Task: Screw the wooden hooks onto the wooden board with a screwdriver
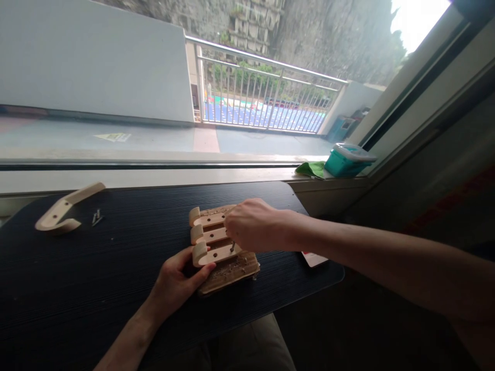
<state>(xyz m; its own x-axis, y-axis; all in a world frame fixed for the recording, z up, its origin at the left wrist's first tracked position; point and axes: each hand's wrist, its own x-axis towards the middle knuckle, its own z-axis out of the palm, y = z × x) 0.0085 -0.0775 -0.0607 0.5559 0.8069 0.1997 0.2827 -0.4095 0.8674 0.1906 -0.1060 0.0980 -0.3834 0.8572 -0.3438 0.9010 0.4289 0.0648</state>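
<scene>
Three pale wooden hooks lie side by side across a rough brown board (232,273) on the dark table. My left hand (176,273) grips the nearest hook (222,253) at its curved end, the thumb along its near side and the fingers partly hidden behind. Over the far end of this hook, my right hand (251,224) is closed in a fist. From under it a thin metal shaft (232,247) points down at the hook; its upper part is hidden in the fingers. The middle hook (212,236) and far hook (212,220) show dark holes and are partly covered by my right hand.
A loose wooden hook (64,208) lies at the table's far left, beside several small screws (96,217). A white and red card-like item (315,259) sits under my right forearm. On the windowsill stand a teal lidded box (348,161) and a green cloth-like piece (311,169).
</scene>
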